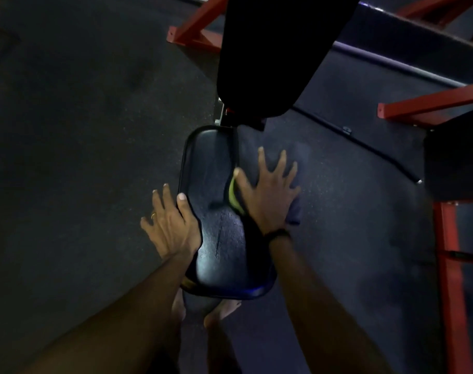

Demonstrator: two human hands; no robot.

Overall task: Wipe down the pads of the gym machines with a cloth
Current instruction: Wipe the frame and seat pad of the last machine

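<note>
A dark rubber floor [68, 130] carries red steel frames [446, 265] and a bench whose black back pad [270, 49] rises above the black seat pad [216, 211] at centre. The left hand [170, 225] rests on the seat pad's left edge, fingers straight and spread, grasping nothing. The right hand [267, 190], fingers splayed flat, presses a yellow-green cloth [234, 195] against the seat pad's right edge.

Dark speckled floor [81, 130] spreads all around; red frame bars [195, 31] stand at top and right. A dark rail [392, 60] crosses the upper right; bare feet [219, 314] show below.
</note>
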